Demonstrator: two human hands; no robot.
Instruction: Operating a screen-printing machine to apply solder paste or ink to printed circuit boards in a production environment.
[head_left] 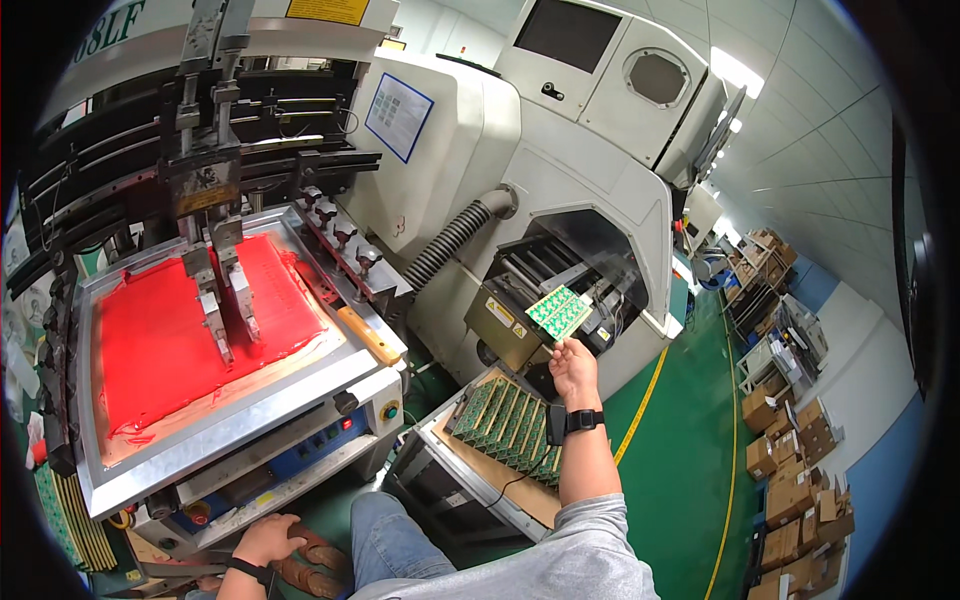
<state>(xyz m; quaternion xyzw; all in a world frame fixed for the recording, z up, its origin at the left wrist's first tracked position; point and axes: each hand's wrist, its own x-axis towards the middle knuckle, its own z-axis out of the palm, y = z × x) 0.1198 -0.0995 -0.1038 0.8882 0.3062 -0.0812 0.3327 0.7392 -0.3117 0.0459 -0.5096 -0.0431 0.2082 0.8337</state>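
Note:
My right hand [574, 368] reaches forward with its fingers pinched on the near edge of a green-and-white circuit board panel [559, 313]. The panel is held up in front of the opening of a large white machine [560, 180], over its rails. Low at the left, my left hand [268, 540] hangs by the front of a screen printer, above brown shoes [315, 565]. Its fingers are loosely bent and apart, with nothing seen in them. Below my right forearm, several green circuit board panels [505, 425] stand in a row on a brown-topped cart [535, 503].
Red ink [200, 335] covers the printer's framed screen [225, 440], with a wooden-handled tool [368, 337] on the frame's right edge. More boards [68, 515] are stacked at the lower left. A ribbed hose [447, 250] joins the white machine. Cardboard boxes [790, 540] line the right wall.

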